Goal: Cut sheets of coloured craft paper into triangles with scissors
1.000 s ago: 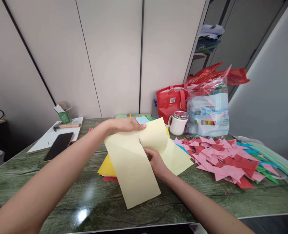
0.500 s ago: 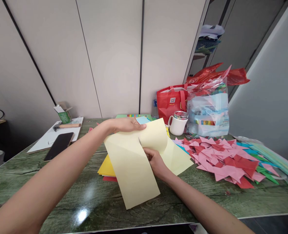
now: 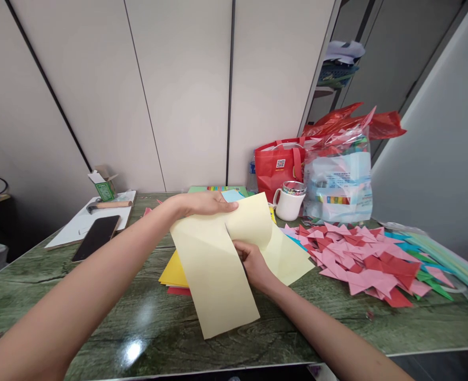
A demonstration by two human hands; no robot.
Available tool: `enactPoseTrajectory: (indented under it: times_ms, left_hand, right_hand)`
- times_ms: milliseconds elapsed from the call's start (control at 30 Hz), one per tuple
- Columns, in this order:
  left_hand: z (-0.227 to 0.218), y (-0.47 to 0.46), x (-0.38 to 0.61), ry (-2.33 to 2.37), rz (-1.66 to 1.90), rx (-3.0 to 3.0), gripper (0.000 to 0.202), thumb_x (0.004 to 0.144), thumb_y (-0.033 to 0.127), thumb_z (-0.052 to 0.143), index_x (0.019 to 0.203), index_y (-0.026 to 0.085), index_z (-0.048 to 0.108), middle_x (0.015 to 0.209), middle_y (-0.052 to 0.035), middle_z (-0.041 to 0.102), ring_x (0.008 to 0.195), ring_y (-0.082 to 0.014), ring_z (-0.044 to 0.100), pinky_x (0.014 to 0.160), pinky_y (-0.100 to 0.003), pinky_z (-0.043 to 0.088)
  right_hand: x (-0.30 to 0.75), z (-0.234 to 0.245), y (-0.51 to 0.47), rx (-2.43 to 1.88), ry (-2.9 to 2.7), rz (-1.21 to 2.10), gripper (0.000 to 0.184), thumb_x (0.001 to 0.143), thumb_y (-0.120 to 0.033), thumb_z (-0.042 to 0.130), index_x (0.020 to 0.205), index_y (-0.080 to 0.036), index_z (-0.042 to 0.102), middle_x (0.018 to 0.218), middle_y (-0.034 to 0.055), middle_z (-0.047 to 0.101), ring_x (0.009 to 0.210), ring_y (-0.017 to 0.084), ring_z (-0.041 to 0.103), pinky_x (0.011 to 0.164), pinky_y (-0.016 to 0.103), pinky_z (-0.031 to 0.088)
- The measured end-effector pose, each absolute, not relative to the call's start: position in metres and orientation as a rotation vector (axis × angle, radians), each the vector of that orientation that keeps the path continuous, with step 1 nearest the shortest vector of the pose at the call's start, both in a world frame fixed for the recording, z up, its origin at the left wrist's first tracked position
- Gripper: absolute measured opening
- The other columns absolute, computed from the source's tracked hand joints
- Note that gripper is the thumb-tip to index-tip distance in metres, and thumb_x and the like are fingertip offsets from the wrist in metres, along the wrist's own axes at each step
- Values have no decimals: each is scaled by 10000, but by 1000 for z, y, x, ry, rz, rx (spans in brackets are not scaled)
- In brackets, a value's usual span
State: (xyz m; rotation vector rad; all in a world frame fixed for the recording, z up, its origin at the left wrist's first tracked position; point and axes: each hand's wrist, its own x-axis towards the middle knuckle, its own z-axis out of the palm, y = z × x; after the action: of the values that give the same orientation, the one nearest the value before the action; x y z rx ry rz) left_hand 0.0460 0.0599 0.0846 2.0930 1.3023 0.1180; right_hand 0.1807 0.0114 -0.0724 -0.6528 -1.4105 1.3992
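A pale yellow sheet of paper (image 3: 218, 275) is split from its near edge up to about its middle. The long left strip hangs toward me, while the right part (image 3: 253, 219) curls up and over. Across the far edge lies my left hand (image 3: 208, 203), closed on the sheet with the thumb on top. My right hand (image 3: 253, 262) is curled at the split, its fingertips partly behind the paper; a small dark bit shows inside the grip, but what it holds is hidden. Beneath are another pale yellow sheet (image 3: 291, 256) and yellow paper (image 3: 173, 272).
Pink and red folded paper pieces (image 3: 360, 259) are heaped at right. Behind them stand a white mug (image 3: 288, 203), a red bag (image 3: 275, 174) and a clear plastic bag (image 3: 339, 185). At left lie a phone (image 3: 97, 238), a hammer (image 3: 110, 205) and a small green box (image 3: 104, 188).
Almost nothing differs. The near end of the hanging strip has shifted very slightly, and both hands keep their places on the paper.
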Motion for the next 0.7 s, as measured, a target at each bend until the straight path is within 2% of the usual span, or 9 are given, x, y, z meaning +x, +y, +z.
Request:
enactPoseTrajectory:
  times_ms: [267,467,700]
  left_hand:
    - [83,62,46,1308,128,2124,501,643,671,459,491,196,404,481,16,454,370,-96,344,381,-253,206]
    - [84,57,48,1295,184,2086,479,645,623,506,445,199,406,436,17,455,356,-98,342,378,-251,217]
    - [86,62,31,1293,392,1825,305,643,435,636,508,165,594,480,-47,590,352,-125,469,360,-231,312]
  right_hand:
    - [181,-71,11,-654,-1412,1379,155,597,-231,703,735,-169,670,688,1,697,591,163,617,522,254,467]
    - [182,-72,12,-687,-1420,1370,190,568,-290,725,704,-171,667,649,-1,682,600,182,611,517,276,468]
    - [185,-75,17,-684,-1499,1348,294,572,-267,719,841,-174,646,804,33,684,723,194,618,632,296,475]
